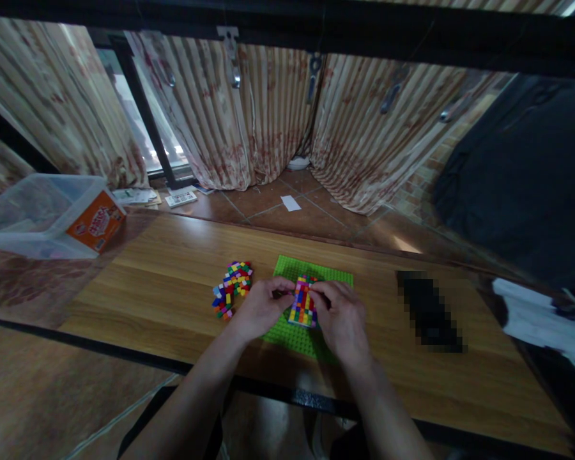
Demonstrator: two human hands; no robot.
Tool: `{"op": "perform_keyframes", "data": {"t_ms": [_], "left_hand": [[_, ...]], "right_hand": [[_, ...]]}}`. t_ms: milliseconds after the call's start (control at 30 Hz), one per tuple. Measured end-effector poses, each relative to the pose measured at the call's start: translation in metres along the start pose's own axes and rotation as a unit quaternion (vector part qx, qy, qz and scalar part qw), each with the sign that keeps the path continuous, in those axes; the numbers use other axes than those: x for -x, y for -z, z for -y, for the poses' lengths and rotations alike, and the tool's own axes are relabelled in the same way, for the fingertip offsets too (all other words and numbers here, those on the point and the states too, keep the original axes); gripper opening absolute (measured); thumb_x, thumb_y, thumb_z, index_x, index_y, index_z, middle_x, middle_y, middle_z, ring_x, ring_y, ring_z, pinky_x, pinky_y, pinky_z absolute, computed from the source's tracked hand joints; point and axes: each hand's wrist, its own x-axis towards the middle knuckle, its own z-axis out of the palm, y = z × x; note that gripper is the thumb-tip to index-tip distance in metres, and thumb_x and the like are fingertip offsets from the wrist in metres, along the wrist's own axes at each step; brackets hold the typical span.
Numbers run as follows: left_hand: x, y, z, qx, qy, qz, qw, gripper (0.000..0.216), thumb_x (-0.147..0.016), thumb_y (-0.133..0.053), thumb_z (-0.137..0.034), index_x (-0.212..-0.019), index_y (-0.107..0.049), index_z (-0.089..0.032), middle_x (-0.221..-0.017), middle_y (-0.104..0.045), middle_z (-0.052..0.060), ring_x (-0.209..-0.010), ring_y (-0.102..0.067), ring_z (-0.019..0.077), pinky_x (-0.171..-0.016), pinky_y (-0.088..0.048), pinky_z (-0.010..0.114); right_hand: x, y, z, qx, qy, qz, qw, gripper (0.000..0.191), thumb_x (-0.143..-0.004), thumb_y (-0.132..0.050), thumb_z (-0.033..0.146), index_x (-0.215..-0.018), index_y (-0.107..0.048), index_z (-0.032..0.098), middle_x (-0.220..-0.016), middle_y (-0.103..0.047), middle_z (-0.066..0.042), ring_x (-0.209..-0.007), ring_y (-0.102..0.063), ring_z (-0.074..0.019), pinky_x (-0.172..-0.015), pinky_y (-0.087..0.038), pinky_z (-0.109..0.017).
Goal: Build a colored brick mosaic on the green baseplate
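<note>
Well beyond left hand [261,308], unreadable label [97,223]

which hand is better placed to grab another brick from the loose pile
Left, probably: the left hand sits just beside the loose brick pile, while the right hand is across the brick block on the green baseplate.

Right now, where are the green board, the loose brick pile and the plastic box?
green board [338,281], head view, bare part near its far right corner.
loose brick pile [232,287], head view, middle of the heap.
plastic box [33,245], head view, front wall.
</note>
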Motion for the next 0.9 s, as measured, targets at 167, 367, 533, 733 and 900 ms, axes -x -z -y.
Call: {"op": "perform_keyframes", "data": {"t_ms": [167,367,533,733,900], "left_hand": [[0.0,0.0,0.002,0.007,-0.004,-0.003,1.0,0.014,-0.076,-0.066,-0.017,-0.087,-0.074,-0.017,-0.086,-0.074,0.003,-0.082,-0.065,0.0172,-0.08,-0.05,0.028],[0.0,-0.001,0.002,0.012,-0.002,-0.004,1.0,0.015,-0.076,-0.065,-0.014,-0.088,-0.074,-0.016,-0.086,-0.073,0.003,-0.081,-0.065,0.0162,-0.079,-0.049,0.027],[0.0,-0.001,0.004,0.001,-0.005,0.003,1.0,0.016,-0.078,-0.063,-0.014,-0.089,-0.074,-0.016,-0.087,-0.074,0.003,-0.081,-0.065,0.0162,-0.078,-0.049,0.026],[0.001,-0.001,0.001,-0.012,-0.008,-0.001,1.0,0.016,-0.077,-0.062,-0.011,-0.088,-0.073,-0.015,-0.084,-0.073,0.002,-0.08,-0.064,0.0155,-0.077,-0.048,0.026],[0.002,-0.002,-0.002,-0.019,-0.01,-0.007,1.0,0.017,-0.077,-0.062,-0.01,-0.088,-0.073,-0.015,-0.084,-0.073,0.002,-0.079,-0.065,0.0152,-0.076,-0.048,0.025]], "right_hand": [[0.002,-0.003,-0.002,0.002,-0.001,0.0,1.0,0.023,-0.095,-0.05,0.026,-0.092,-0.073,0.025,-0.086,-0.074,-0.006,-0.08,-0.066,-0.0236,-0.076,-0.051,-0.039],[0.006,-0.002,-0.003,-0.012,-0.024,-0.003,1.0,0.023,-0.093,-0.051,0.026,-0.096,-0.073,0.024,-0.088,-0.074,-0.007,-0.081,-0.067,-0.0242,-0.076,-0.053,-0.04],[0.004,0.004,0.0,-0.019,-0.056,-0.025,0.998,0.019,-0.092,-0.054,0.029,-0.093,-0.072,0.022,-0.088,-0.074,-0.007,-0.082,-0.066,-0.0239,-0.077,-0.051,-0.039],[-0.001,0.004,0.0,-0.007,-0.082,-0.038,0.996,0.022,-0.092,-0.056,0.037,-0.094,-0.07,0.02,-0.097,-0.071,-0.01,-0.095,-0.061,-0.0267,-0.089,-0.047,-0.045],[-0.001,-0.005,-0.005,0.004,-0.114,-0.013,0.993,0.034,-0.092,-0.055,0.045,-0.107,-0.069,0.018,-0.109,-0.068,-0.014,-0.106,-0.058,-0.0291,-0.094,-0.045,-0.048]]}}
